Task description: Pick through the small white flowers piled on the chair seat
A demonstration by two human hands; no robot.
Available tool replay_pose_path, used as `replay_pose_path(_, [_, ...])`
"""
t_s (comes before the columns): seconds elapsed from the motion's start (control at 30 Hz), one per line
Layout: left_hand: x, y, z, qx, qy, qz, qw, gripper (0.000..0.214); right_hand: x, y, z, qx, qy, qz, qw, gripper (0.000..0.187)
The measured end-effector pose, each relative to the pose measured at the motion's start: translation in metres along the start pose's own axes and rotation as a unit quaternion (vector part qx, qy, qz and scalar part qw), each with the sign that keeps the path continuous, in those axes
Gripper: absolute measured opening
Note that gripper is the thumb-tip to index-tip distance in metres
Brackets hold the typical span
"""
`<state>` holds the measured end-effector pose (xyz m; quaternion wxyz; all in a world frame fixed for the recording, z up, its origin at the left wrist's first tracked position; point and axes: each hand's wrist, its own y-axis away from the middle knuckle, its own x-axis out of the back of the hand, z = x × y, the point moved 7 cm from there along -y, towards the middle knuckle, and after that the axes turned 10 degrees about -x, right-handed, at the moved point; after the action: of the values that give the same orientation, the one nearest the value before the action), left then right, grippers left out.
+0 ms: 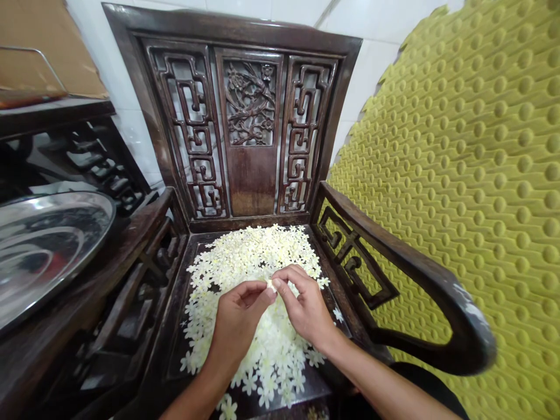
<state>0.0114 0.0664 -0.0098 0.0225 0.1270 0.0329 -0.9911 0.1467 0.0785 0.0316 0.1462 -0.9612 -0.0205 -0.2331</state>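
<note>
Many small white flowers [262, 251] with pale yellow centres lie spread over the seat of a dark carved wooden chair [251, 181]. Above the pile, my left hand [240, 315] and my right hand [301, 303] meet fingertip to fingertip. Both are closed in a pinch around one small white flower [271, 284], mostly covered by the fingers. A single loose flower [338, 315] lies on the seat to the right of my right hand.
A round shiny metal tray [87, 233] stands at the left beyond the chair's left armrest [131, 251]. The right armrest [394, 262] curves toward me. A yellow-green bumpy foam mat [481, 175] rises on the right. A cardboard piece [48, 35] is at upper left.
</note>
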Motion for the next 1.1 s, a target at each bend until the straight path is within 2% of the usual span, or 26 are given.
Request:
replay_pose_path(0.33, [0.001, 0.001, 0.009, -0.06, -0.063, -0.001, 0.996, 0.011, -0.004, 0.002, 0.003, -0.016, -0.009, -0.009, 1.0, 0.017])
replay_pose_path(0.53, [0.004, -0.002, 0.012, -0.071, -0.083, -0.008, 0.994, 0.013, -0.007, 0.003, 0.004, -0.036, -0.029, -0.023, 0.999, 0.012])
replay_pose_path(0.63, [0.006, -0.003, 0.014, -0.079, -0.091, -0.007, 0.993, 0.013, -0.007, 0.0, 0.007, -0.059, -0.082, -0.043, 0.994, 0.011])
replay_pose_path(0.77, [0.006, -0.003, 0.015, -0.083, -0.097, -0.009, 0.992, 0.012, -0.009, -0.004, 0.015, -0.093, -0.162, -0.081, 0.979, 0.018])
replay_pose_path(1.1, [-0.003, 0.001, 0.013, -0.064, -0.043, -0.024, 0.997, 0.012, -0.004, -0.002, 0.016, -0.111, -0.167, -0.028, 0.979, 0.028])
